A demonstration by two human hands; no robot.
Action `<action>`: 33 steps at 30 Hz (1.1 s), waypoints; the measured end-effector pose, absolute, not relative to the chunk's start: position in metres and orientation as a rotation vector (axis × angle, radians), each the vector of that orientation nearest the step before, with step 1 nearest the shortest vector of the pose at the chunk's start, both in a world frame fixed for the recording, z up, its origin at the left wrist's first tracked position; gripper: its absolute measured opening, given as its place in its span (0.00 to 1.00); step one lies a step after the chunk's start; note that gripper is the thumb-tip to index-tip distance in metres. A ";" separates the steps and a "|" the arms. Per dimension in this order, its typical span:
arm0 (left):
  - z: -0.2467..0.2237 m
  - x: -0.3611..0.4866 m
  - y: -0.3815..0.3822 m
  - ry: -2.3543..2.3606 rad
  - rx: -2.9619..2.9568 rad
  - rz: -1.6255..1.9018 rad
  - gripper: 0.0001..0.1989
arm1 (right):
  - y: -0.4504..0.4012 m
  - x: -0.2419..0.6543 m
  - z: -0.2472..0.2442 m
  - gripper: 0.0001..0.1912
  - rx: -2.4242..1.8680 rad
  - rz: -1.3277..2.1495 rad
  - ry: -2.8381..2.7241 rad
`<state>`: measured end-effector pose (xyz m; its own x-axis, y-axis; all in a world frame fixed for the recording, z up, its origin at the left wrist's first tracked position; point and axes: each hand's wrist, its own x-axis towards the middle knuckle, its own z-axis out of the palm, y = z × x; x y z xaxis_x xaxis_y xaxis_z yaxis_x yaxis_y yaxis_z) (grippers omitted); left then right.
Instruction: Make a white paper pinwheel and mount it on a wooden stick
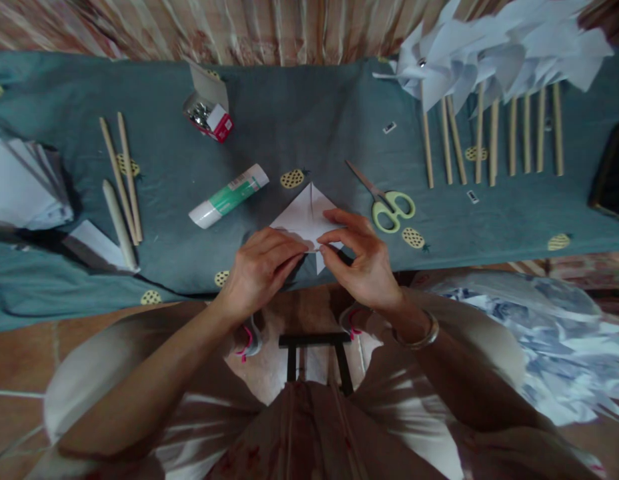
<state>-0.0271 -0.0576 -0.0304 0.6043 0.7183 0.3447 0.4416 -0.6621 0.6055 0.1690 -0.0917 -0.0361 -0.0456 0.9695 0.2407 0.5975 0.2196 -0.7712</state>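
Note:
A creased white paper square [305,210] lies turned like a diamond at the table's near edge, with cut lines running in from its corners. My left hand [262,267] pinches the paper's near left part between thumb and fingers. My right hand [362,260] pinches the near part beside it, thumb and index finger together, the other fingers bent over the sheet. Both sets of fingertips almost meet at a folded bit of paper. Scissors [384,203] with light green handles rest to the right of the sheet, and a green and white glue stick [229,197] lies to its left.
An open red box of metal pins [209,117] stands at the back left. Wooden sticks [122,177] and a paper stack [27,183] lie further left. Finished paper pinwheels [489,63] are at the back right, a dark phone [612,173] at the right edge. A bag of paper [564,347] sits below.

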 end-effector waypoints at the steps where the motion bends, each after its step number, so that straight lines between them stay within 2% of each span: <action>1: -0.031 -0.027 -0.057 0.918 2.367 0.794 0.07 | -0.092 0.169 -0.035 0.06 -1.462 0.620 -1.745; 4: -0.031 -0.027 -0.056 0.940 2.358 0.769 0.07 | -0.093 0.169 -0.033 0.06 -1.451 0.615 -1.773; 8: -0.031 -0.026 -0.057 0.971 2.348 0.750 0.08 | -0.092 0.168 -0.032 0.02 -1.431 0.656 -1.759; 33: -0.032 -0.027 -0.055 0.964 2.350 0.747 0.08 | -0.090 0.167 -0.037 0.04 -1.516 0.580 -1.723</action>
<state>-0.0274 -0.0552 -0.0320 0.6013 0.7413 0.2982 0.4740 -0.6314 0.6138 0.1671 -0.0903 -0.0365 -0.0118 0.9708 0.2396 0.6283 0.1936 -0.7535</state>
